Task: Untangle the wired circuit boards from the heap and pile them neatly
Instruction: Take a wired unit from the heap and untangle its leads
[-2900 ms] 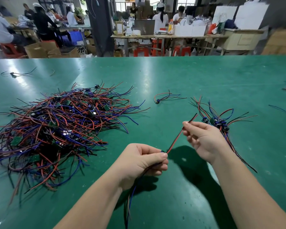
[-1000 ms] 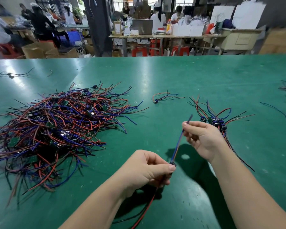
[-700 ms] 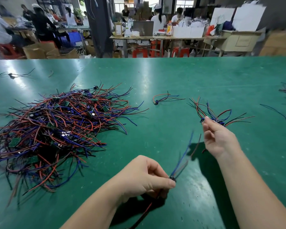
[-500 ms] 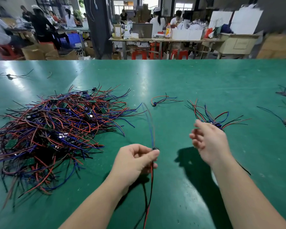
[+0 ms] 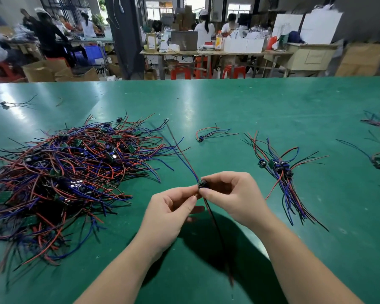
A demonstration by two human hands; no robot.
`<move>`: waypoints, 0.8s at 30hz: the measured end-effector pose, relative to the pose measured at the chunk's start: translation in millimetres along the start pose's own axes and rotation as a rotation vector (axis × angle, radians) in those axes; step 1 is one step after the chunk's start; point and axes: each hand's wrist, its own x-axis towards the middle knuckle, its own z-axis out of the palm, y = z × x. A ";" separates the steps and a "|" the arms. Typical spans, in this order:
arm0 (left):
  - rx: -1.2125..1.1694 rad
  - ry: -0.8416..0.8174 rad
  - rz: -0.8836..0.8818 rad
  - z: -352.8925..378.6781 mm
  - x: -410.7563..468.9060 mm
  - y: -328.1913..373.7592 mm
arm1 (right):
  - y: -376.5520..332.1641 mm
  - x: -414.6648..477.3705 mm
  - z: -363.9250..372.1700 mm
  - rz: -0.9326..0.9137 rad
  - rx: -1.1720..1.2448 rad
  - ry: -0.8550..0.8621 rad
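My left hand [image 5: 169,207] and right hand [image 5: 230,198] meet above the glossy green table mat [image 5: 228,110]. Both pinch one small dark circuit board [image 5: 201,183] between thumb and fingertips. Its red and blue wires trail away from me, and red and black ones hang down towards me. The big tangled heap of red, blue and black wired boards [image 5: 59,176] lies to my left. A smaller, tidier bundle of wired boards [image 5: 279,170] lies to my right.

text scan | I read nothing legible | labels on bottle [image 5: 218,41] and carton [image 5: 151,42] on far bench [image 5: 239,53] were blurred
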 end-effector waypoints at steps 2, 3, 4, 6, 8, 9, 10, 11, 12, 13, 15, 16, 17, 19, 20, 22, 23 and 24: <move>0.033 -0.027 0.001 1.3 -0.3 -2.0 | 0.8 4.5 -6.5 -0.019 -0.017 0.119; 0.044 -0.015 -0.002 1.2 -0.1 -3.2 | 2.8 8.0 -14.9 -0.024 -0.045 0.234; 0.059 0.018 -0.007 0.2 0.6 -4.8 | 5.6 11.9 -26.5 -0.022 -0.095 0.370; 0.156 0.131 0.013 -5.1 1.5 -6.7 | 12.7 17.1 -57.8 -0.002 -0.248 0.636; 0.437 0.276 0.135 -15.4 3.9 -6.9 | 25.2 16.4 -91.0 0.064 -0.419 0.800; 0.612 0.339 0.217 -21.3 5.0 -5.5 | 33.2 14.8 -104.5 0.120 -0.503 0.841; 0.756 0.393 0.290 -27.1 6.3 -3.8 | 41.0 12.6 -115.4 0.186 -0.571 0.869; 0.855 0.424 0.333 -32.3 7.9 -2.4 | 47.9 10.6 -122.9 0.254 -0.607 0.888; 0.932 0.435 0.343 -37.1 9.6 -2.3 | 53.5 9.1 -127.1 0.313 -0.617 0.901; 1.010 0.436 0.315 -40.9 11.3 -3.5 | 57.4 8.2 -128.8 0.360 -0.616 0.906; 1.176 0.426 0.135 -45.4 12.9 -8.8 | 60.6 7.9 -127.6 0.416 -0.621 0.890; 1.242 0.404 0.014 -46.5 12.4 -11.6 | 61.0 8.0 -125.8 0.432 -0.628 0.866; 1.300 0.374 -0.095 -47.3 12.0 -14.2 | 60.1 8.5 -123.8 0.447 -0.636 0.835; 1.375 0.331 -0.235 -47.6 12.0 -18.6 | 57.5 9.4 -121.3 0.472 -0.649 0.772; 1.404 0.327 -0.269 -47.2 12.9 -19.5 | 56.8 9.7 -120.8 0.480 -0.661 0.732; 1.478 0.352 -0.300 -47.1 15.2 -19.1 | 54.5 9.7 -118.4 0.484 -0.699 0.648; 1.510 0.375 -0.295 -47.4 16.3 -18.2 | 53.2 9.5 -117.0 0.482 -0.716 0.619; 1.532 0.398 -0.276 -48.6 17.2 -17.4 | 51.8 9.4 -115.6 0.476 -0.734 0.605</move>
